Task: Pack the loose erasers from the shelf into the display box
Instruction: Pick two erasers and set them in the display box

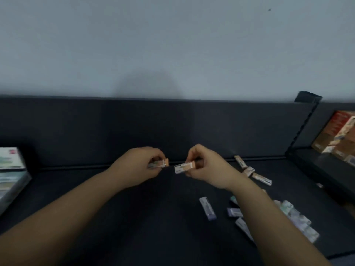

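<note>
My left hand (137, 166) pinches a small orange and white eraser (163, 163) above the dark shelf (115, 217). My right hand (205, 166) pinches another orange and white eraser (182, 167), its free end pointing left. The two erasers are a short gap apart, not touching. Loose erasers lie on the shelf to the right: orange ones (249, 170) near the back and purple ones (207, 208) nearer me. The display box (11, 169) stands at the far left edge of the shelf, partly cut off.
A black back panel (153, 127) rises behind the shelf under a grey wall. A divider (303, 129) on the right separates a neighbouring shelf holding red and orange boxes (338, 137). Greenish packets (295, 217) lie by my right forearm.
</note>
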The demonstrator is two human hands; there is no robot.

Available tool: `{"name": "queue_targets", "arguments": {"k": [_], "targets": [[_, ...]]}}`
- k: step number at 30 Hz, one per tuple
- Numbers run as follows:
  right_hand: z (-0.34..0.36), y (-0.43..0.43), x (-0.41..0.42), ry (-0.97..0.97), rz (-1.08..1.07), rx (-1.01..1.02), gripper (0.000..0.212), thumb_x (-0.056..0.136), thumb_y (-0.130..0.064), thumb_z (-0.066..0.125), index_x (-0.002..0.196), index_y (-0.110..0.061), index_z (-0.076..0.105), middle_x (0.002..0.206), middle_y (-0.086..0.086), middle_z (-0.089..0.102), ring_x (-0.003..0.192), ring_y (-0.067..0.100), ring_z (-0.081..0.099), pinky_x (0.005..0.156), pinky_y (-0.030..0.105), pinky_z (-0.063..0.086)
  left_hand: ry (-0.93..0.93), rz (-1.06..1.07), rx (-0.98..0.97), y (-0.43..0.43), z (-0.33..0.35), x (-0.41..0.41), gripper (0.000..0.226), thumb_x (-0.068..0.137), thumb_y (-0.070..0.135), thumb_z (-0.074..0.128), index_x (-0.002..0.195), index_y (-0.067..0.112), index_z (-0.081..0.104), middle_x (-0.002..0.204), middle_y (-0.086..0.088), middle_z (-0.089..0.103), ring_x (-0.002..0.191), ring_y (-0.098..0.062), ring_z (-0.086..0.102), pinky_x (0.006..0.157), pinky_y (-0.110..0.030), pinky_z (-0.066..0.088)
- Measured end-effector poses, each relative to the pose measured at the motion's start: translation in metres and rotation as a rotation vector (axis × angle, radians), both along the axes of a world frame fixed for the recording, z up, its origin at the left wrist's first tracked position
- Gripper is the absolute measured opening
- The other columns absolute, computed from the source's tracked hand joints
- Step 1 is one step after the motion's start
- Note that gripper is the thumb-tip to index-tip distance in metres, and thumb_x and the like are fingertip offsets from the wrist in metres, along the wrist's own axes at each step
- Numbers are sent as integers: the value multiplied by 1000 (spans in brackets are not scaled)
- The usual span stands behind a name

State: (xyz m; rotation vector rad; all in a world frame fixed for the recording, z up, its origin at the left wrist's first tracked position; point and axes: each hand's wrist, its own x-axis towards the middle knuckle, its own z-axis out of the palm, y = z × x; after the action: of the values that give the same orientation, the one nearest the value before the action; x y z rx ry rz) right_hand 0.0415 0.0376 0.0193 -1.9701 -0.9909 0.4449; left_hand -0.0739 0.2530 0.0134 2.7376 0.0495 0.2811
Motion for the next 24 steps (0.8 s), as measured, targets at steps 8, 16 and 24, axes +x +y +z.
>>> {"name": "queue_targets", "arguments": {"k": [8, 16, 24], "targets": [[6, 119, -62, -131, 114, -114, 30, 77, -14, 69, 102, -31, 63, 101, -4, 59, 86, 13, 62, 76, 28, 55, -80, 160, 29, 100, 22, -103, 21, 81, 28, 65, 101, 33, 65, 91, 16, 64, 82, -1, 58, 83, -28, 48], [4, 252, -163, -127, 198, 42, 23, 84, -13, 66, 104, -25, 69, 91, -4, 67, 71, 4, 60, 63, 17, 50, -135, 347, 112, 233, 30, -216, 24, 80, 27, 71, 104, 26, 70, 95, 12, 58, 87, -11, 61, 85, -35, 48], [-13, 325, -228, -78, 131, 106, 20, 85, -14, 67, 103, -23, 68, 92, -4, 69, 83, 9, 65, 73, 20, 54, -35, 265, 118, 303, 3, -264, 31, 82, 35, 70, 113, 33, 67, 106, 15, 60, 91, -1, 55, 82, -24, 48]]}}
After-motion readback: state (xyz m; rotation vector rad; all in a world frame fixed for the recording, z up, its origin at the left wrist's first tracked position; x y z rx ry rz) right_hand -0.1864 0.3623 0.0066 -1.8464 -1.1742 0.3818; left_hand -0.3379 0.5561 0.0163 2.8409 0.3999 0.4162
